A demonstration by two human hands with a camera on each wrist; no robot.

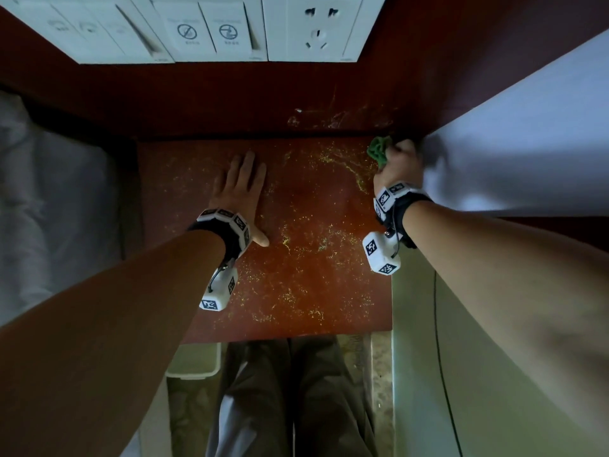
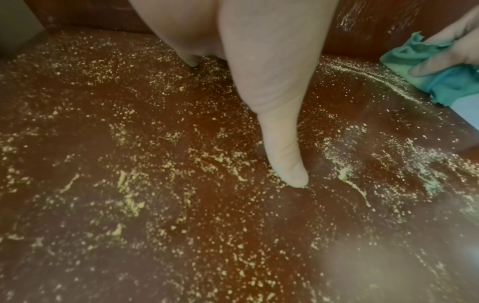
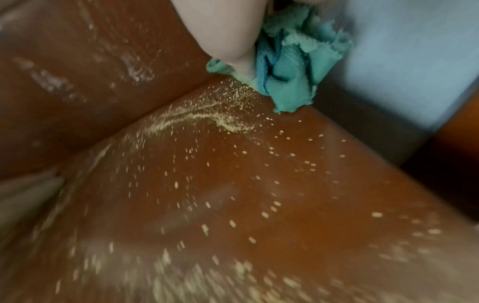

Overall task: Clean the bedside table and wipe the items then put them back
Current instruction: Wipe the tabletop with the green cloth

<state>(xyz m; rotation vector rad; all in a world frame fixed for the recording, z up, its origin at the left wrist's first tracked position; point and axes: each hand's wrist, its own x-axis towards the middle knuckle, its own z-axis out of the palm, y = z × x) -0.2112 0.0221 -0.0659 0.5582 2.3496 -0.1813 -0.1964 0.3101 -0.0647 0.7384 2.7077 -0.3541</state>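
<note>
Crumbs [image 2: 129, 203] of pale yellow lie scattered over the red-brown bedside table [image 1: 313, 291]. At its far right corner, against the white bedding [image 1: 527, 127], the right hand [image 1: 400, 166] grips a bunched green cloth [image 1: 379, 151] and presses it onto the tabletop. The left hand [image 1: 239, 192] lies flat on the table left of centre, fingers straight and spread, thumb [image 2: 282, 147] touching the wood. Wall switches [image 1: 197, 31] and a socket [image 1: 316, 28] sit above.
</note>
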